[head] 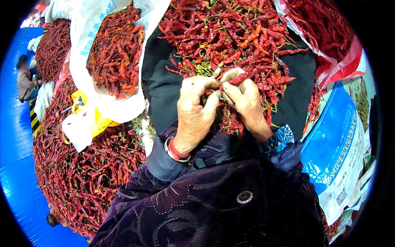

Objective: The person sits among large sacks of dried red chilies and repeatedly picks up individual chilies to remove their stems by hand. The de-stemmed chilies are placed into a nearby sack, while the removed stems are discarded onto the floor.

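A heap of dried red chili peppers (228, 34) covers the lap, over dark trousers (162, 77). My right hand (243, 97) has its fingers closed on a dried red chili pepper (239, 79), just above the heap. Facing it from the left, my left hand (197, 106) is curled, with thumb and forefinger close to the right fingertips. Whether anything lies between those left fingers cannot be made out. Beyond the hands, a small cluster of pale green chili stems (202, 68) rests among the peppers.
On the left, a white woven sack (129, 112) holds more chilies. A large chili mound (89, 173) spreads below it, with a yellow-and-white bag (98, 123) on top. A blue-and-white printed sack (330, 139) lies right. A person (27, 80) sits far left by the blue floor (15, 136).
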Demonstrator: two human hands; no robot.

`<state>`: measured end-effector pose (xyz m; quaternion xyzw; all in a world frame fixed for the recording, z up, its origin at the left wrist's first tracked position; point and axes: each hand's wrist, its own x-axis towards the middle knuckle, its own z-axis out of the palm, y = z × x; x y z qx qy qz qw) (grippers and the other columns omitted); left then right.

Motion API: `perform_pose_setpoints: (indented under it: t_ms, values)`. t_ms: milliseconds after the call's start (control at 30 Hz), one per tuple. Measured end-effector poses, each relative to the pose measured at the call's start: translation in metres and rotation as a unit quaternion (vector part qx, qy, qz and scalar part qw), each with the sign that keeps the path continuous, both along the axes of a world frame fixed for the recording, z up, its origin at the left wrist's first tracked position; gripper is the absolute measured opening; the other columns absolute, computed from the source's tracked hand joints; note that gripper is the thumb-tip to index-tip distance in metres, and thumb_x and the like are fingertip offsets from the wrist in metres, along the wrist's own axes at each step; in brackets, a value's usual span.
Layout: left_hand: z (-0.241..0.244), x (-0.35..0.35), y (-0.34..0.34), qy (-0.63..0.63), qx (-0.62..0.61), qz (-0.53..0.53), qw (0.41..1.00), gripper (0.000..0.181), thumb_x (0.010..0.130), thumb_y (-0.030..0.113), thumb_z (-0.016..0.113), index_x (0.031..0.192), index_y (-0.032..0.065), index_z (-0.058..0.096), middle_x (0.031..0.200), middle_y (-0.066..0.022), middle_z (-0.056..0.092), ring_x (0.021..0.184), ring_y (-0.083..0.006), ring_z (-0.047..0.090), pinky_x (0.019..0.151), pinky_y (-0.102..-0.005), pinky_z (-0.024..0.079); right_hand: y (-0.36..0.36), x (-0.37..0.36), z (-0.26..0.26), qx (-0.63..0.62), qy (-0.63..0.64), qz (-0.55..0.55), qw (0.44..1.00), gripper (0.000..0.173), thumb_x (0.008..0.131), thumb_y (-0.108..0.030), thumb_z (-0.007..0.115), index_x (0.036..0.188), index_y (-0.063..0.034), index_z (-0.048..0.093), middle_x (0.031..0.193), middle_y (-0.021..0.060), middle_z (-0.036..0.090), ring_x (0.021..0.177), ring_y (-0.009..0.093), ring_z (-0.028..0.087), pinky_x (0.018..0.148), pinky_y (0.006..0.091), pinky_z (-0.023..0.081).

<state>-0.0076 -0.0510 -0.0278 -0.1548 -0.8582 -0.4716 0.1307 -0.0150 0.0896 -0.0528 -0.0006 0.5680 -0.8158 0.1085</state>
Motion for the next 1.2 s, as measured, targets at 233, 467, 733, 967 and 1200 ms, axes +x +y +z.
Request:
perform_pose_setpoints:
  t_ms: [233,467,733,967,1200]
  values:
    - [-0.003,0.004,-0.001,-0.274,0.128,-0.031,0.953,0.01,0.086,0.009,0.057,0.089,-0.0008,0.057,0.069,-0.0071,0.057,0.062,-0.0106,0.054,0.057,-0.0253,0.044,-0.003,0.0,0.002,-0.09,-0.002,0.002,0.996,0.013,0.088,-0.013,0.051,0.098,-0.0054,0.049,0.066,-0.0029,0.046,0.052,0.003,0.036,0.045,0.0183,0.026]
    - [-0.006,0.007,-0.008,-0.068,-0.018,-0.108,0.992,0.008,0.083,0.005,0.058,0.089,-0.0003,0.058,0.069,-0.0113,0.057,0.058,-0.0192,0.057,0.054,-0.0282,0.044,0.007,-0.002,0.011,-0.079,-0.079,0.094,0.989,0.013,0.086,-0.015,0.053,0.094,-0.0056,0.05,0.065,-0.0042,0.043,0.05,0.002,0.034,0.043,0.018,0.024]
    - [0.02,0.014,-0.033,-0.008,-0.033,-0.305,0.952,0.006,0.076,0.004,0.059,0.081,0.0022,0.056,0.065,-0.01,0.053,0.056,-0.0273,0.057,0.05,-0.0337,0.045,0.004,0.004,0.008,-0.295,-0.214,0.246,0.898,0.008,0.084,-0.008,0.051,0.09,-0.0034,0.051,0.05,-0.0041,0.035,0.037,0.004,0.029,0.036,0.0197,0.024]
    - [0.023,0.027,-0.028,-0.173,0.033,-0.254,0.951,0.027,0.084,0.007,0.053,0.11,-0.0016,0.053,0.084,-0.0154,0.06,0.071,-0.0254,0.061,0.064,-0.0305,0.048,0.007,0.003,0.036,-0.131,0.026,0.035,0.99,0.018,0.088,-0.012,0.047,0.102,-0.0007,0.047,0.069,0.0067,0.051,0.052,0.008,0.042,0.05,0.0218,0.036]
    - [-0.003,-0.007,-0.071,-0.368,0.283,-0.097,0.88,0.011,0.087,0.013,0.054,0.086,0.0022,0.053,0.08,-0.0045,0.057,0.067,-0.0103,0.053,0.06,-0.023,0.044,0.024,-0.005,0.022,-0.242,0.036,0.065,0.967,0.032,0.092,-0.025,0.038,0.081,-0.0001,0.054,0.095,0.0165,0.058,0.077,0.019,0.057,0.067,0.0301,0.048]
